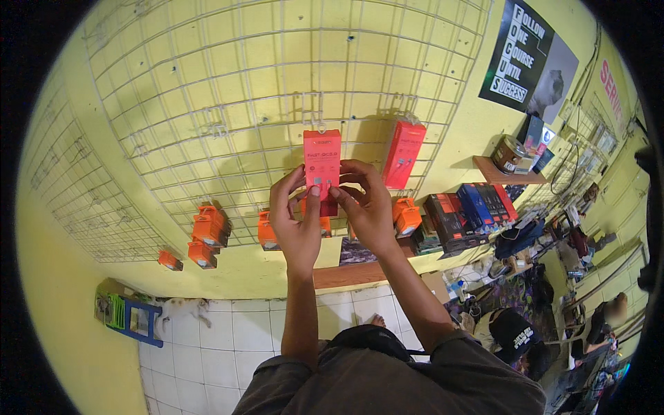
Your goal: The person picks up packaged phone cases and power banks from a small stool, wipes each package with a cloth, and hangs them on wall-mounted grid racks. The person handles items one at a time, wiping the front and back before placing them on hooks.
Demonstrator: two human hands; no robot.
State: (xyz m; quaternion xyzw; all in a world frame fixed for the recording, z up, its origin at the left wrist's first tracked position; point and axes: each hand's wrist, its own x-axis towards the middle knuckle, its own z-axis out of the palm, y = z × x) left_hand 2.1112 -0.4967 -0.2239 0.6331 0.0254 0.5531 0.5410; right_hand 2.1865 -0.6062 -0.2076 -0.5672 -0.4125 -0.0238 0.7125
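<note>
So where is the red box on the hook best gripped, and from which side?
Probably by its lower edge, from below and in front. The red box hangs flat against the wire grid with its top on a hook, so only the bottom is free. The left hand and right hand pinch it there.

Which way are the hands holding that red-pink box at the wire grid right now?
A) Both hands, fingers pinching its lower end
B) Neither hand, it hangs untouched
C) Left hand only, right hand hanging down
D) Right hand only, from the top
A: the left hand and the right hand both grip the lower end of the red-pink box, raised against the wire grid.
</note>
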